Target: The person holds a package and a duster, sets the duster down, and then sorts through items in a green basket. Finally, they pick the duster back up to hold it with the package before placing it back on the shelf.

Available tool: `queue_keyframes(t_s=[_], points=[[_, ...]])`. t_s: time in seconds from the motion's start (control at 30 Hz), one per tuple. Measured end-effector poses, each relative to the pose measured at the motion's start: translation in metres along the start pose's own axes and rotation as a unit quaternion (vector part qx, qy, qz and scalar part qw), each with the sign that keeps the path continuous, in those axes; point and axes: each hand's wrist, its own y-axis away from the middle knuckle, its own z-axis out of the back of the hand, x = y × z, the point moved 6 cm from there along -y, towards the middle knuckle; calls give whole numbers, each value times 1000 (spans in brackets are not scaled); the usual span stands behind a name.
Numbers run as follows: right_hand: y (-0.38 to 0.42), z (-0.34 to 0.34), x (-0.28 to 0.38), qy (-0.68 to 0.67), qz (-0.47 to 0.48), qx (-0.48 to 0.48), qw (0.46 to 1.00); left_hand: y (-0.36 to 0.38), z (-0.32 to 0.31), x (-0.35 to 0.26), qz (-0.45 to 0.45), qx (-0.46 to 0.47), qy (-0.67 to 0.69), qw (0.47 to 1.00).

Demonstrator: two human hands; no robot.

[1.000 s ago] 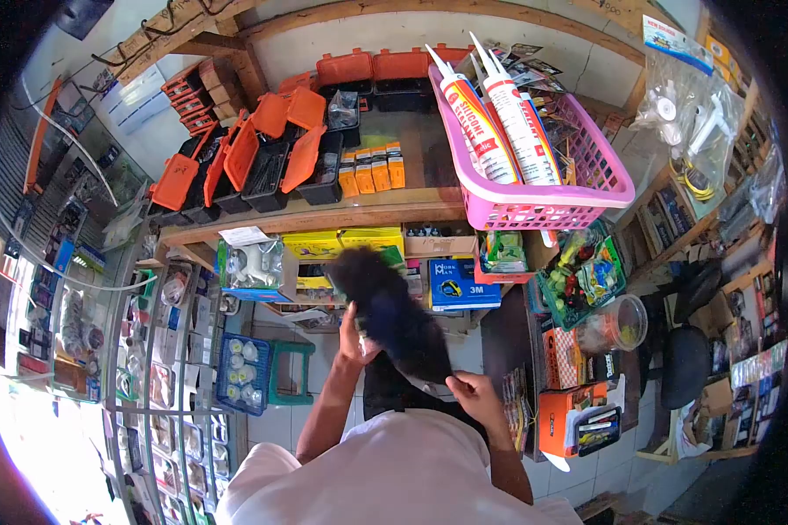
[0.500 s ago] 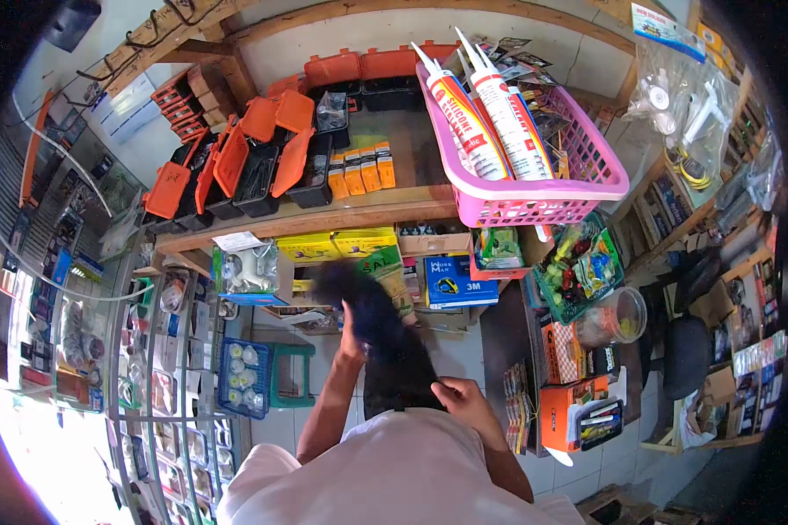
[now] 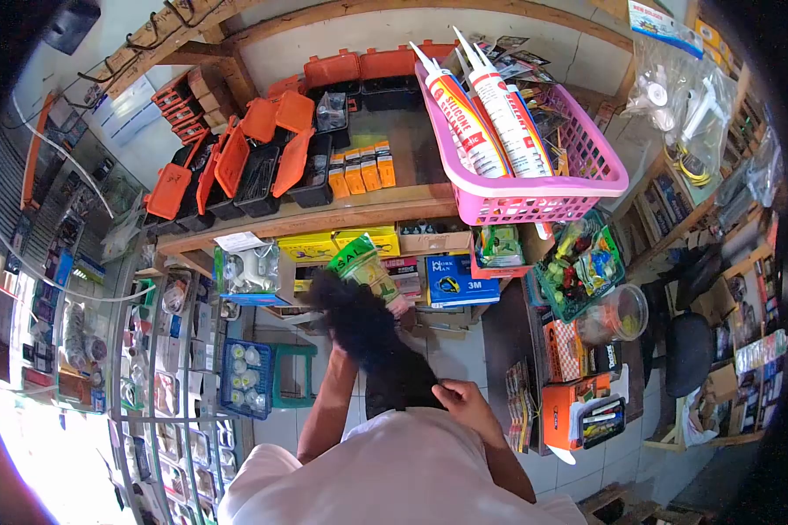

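Note:
A long, black, fluffy-looking thing (image 3: 381, 337) slants across the front of my body, over my dark trousers. Its far end is smeared by motion, so its exact kind stays unclear. My right hand (image 3: 460, 402) is closed at its near, lower right end, close to my waist. My left hand (image 3: 340, 354) is at its left side, the fingers hidden behind the black thing. Just beyond the far end, a packet with a green top (image 3: 365, 267) stands in front of the lower shelf.
A wooden shelf (image 3: 324, 216) ahead carries black boxes with orange lids (image 3: 258, 179) and a pink basket (image 3: 543, 188) with sealant tubes. A glass cabinet is at left, with a green stool (image 3: 292, 398) and blue basket (image 3: 228, 404) beside it. An orange box (image 3: 559, 420) stands right.
The far end of the black thing has shifted a little down and left, showing more of the green-topped packet. My left hand has dropped slightly behind it; my right hand stays put.

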Motion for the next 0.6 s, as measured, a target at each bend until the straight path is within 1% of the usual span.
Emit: queue_keyframes(t_s=[0.07,0.1,0.13,0.17,0.2,0.27,0.3,0.37,0.4,0.43,0.47,0.5,0.57,0.6], points=[[1,5,-2,-46,-27,-94,994,1,-8,-1,-1,13,23,1000],[1,5,-6,-45,-26,-92,994,3,-10,-2,-2,18,35,999],[0,3,-12,-31,-26,-57,998,3,-12,-8,-76,54,-70,993],[-1,0,-18,-18,-25,-23,999,3,-10,-9,-78,54,-69,993],[-1,-2,-23,-18,-25,-22,999,2,-8,-8,-58,52,-51,996],[-2,2,-22,-18,-3,-61,998,-1,-12,-7,-18,50,-13,999],[-1,2,-22,-18,-3,-61,998,-1,-13,-6,2,48,6,999],[-1,6,-15,-36,-12,-80,996,-7,17,-16,-48,-14,1,999],[-2,9,-15,-35,-12,-79,996,-4,27,-12,37,52,313,948],[-2,8,-16,-16,-2,-39,999,0,3,-17,-23,46,45,998],[-3,5,-14,2,8,0,1000,-2,3,-18,-23,46,45,998],[-4,4,-11,2,8,0,1000,-3,6,-20,-28,23,56,998],[-3,11,2,-66,38,-100,992,-2,13,-24,-41,-26,80,996],[-3,12,-2,-65,38,-99,992,-12,63,-27,-82,-49,7,995]])
